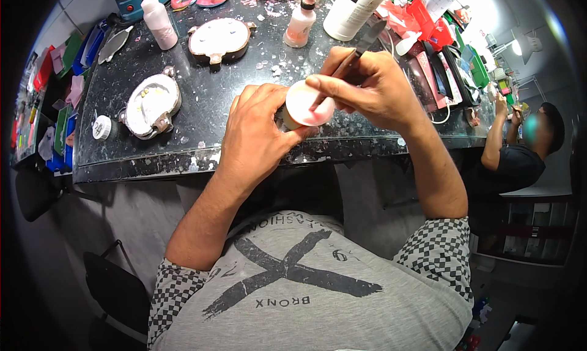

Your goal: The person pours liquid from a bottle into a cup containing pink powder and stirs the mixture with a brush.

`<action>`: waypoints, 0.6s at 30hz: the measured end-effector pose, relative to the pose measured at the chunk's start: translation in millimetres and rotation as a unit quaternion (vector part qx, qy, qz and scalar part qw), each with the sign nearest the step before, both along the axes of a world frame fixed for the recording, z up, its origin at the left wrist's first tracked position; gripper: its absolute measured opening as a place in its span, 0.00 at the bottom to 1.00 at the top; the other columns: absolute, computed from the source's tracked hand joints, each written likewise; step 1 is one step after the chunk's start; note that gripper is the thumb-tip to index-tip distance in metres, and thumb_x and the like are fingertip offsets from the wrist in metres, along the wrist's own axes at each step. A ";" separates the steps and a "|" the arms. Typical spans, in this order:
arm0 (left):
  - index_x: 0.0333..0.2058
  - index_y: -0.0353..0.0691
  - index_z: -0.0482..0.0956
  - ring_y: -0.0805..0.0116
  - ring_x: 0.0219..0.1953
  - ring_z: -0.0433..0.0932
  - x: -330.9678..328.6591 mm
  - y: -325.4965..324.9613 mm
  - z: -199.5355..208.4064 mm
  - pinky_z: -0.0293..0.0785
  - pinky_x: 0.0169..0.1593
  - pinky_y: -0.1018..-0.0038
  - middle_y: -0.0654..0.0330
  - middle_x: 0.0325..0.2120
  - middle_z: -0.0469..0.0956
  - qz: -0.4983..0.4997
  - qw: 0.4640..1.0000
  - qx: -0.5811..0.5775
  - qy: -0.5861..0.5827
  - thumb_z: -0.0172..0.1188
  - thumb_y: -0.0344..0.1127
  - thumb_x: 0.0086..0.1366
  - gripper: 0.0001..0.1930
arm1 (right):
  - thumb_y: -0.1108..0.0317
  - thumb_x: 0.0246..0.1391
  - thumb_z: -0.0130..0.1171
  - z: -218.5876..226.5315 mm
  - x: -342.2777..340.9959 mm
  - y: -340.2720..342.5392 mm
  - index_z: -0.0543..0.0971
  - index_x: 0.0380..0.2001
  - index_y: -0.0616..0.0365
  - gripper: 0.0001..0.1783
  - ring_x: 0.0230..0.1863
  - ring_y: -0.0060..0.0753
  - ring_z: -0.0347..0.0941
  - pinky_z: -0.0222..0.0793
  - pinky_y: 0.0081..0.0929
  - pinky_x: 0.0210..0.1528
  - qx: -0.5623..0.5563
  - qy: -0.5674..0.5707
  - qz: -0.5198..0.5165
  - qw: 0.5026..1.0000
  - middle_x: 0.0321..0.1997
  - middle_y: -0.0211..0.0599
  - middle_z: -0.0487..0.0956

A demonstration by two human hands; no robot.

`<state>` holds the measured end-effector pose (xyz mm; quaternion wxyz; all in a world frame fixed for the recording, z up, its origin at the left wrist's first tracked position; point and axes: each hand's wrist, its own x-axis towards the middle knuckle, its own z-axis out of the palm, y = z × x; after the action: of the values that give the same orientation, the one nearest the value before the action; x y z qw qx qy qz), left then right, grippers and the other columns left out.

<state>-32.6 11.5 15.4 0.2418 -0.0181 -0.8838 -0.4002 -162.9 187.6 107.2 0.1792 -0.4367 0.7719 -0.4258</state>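
two hands in play here, one cup, one tool. the left hand (257, 121) is curled around the side of a small cup (297, 99), thumb on the near side, fingers on the far side. the right hand (385, 85) has a narrow pinch on a slim spatula (347, 65), thumb pressed along it.

the cup is held just over the near edge of the counter (202, 106), roughly mid-scene, with its mouth facing up and some pink stuff (317, 114) inside. the spatula's long axis runs on a slant: the low end points near and left, down into the cup, and the flat broad end sticks out far and right past the knuckles. can't really tell if the cup's own axis is dead upright.

count on the rest: two rounded molds with white fill, one on the left (153, 105) and one farther back (219, 38). three bottles at the far side: a pinkish one (160, 25) on the left, a clear one with a dark nozzle (298, 30) near the middle, and one big white one (353, 11) right beside it. one white cap (102, 128) sits left of the nearer mold.
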 end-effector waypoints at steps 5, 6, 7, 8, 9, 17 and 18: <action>0.51 0.40 0.86 0.54 0.54 0.79 0.7 -0.3 0.6 0.72 0.63 0.59 0.59 0.49 0.84 -0.007 1.000 -0.005 -0.010 0.84 0.43 0.52 0.29 | 0.60 0.67 0.73 -6.7 0.1 -2.5 0.85 0.36 0.61 0.14 0.25 0.12 0.73 0.68 0.21 0.28 -0.072 0.108 -0.014 0.991 0.22 0.28 0.81; 0.52 0.41 0.86 0.53 0.55 0.78 1.1 -0.5 0.1 0.72 0.63 0.59 0.59 0.49 0.84 -0.006 1.000 0.003 -0.011 0.84 0.44 0.51 0.30 | 0.60 0.67 0.73 -3.5 0.0 -1.0 0.85 0.37 0.60 0.13 0.25 0.13 0.74 0.69 0.22 0.29 -0.033 0.110 -0.017 0.993 0.22 0.29 0.81; 0.52 0.41 0.86 0.53 0.55 0.78 1.2 -0.2 0.5 0.72 0.63 0.59 0.59 0.49 0.84 -0.007 1.000 0.003 -0.010 0.84 0.44 0.51 0.30 | 0.61 0.67 0.73 -0.1 -0.3 0.0 0.85 0.37 0.60 0.13 0.25 0.13 0.74 0.70 0.22 0.29 0.006 0.113 -0.020 0.993 0.22 0.29 0.81; 0.52 0.41 0.87 0.53 0.56 0.77 1.8 0.1 1.0 0.72 0.63 0.59 0.58 0.50 0.82 0.007 1.000 -0.013 -0.010 0.84 0.44 0.51 0.30 | 0.60 0.67 0.73 1.6 -0.7 -0.8 0.84 0.36 0.60 0.14 0.25 0.14 0.74 0.71 0.23 0.30 0.010 0.115 0.000 0.993 0.22 0.29 0.81; 0.52 0.41 0.87 0.53 0.57 0.76 1.9 0.2 1.4 0.72 0.63 0.58 0.58 0.51 0.81 0.022 0.999 -0.028 -0.010 0.85 0.44 0.51 0.30 | 0.60 0.67 0.73 0.3 0.5 -3.1 0.84 0.36 0.60 0.14 0.25 0.14 0.74 0.71 0.23 0.30 0.010 0.115 0.000 0.993 0.22 0.29 0.81; 0.51 0.43 0.88 0.52 0.58 0.74 1.0 -1.3 0.1 0.71 0.63 0.57 0.58 0.51 0.80 0.013 1.000 -0.024 -0.015 0.85 0.46 0.51 0.30 | 0.62 0.67 0.73 0.4 1.2 -2.7 0.85 0.38 0.62 0.13 0.27 0.14 0.74 0.70 0.21 0.31 0.020 0.118 -0.020 0.993 0.24 0.27 0.81; 0.51 0.43 0.88 0.52 0.58 0.74 0.7 -1.6 -0.1 0.71 0.63 0.57 0.58 0.51 0.80 0.012 0.999 -0.029 -0.017 0.85 0.46 0.51 0.30 | 0.62 0.67 0.73 -3.9 0.9 -3.4 0.85 0.38 0.62 0.13 0.27 0.14 0.74 0.71 0.21 0.31 -0.011 0.070 0.004 0.997 0.23 0.26 0.80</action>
<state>-31.9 9.9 15.3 0.2310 -0.0080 -0.8989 -0.3722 -162.0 184.2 103.3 0.1216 -0.4703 0.7761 -0.4021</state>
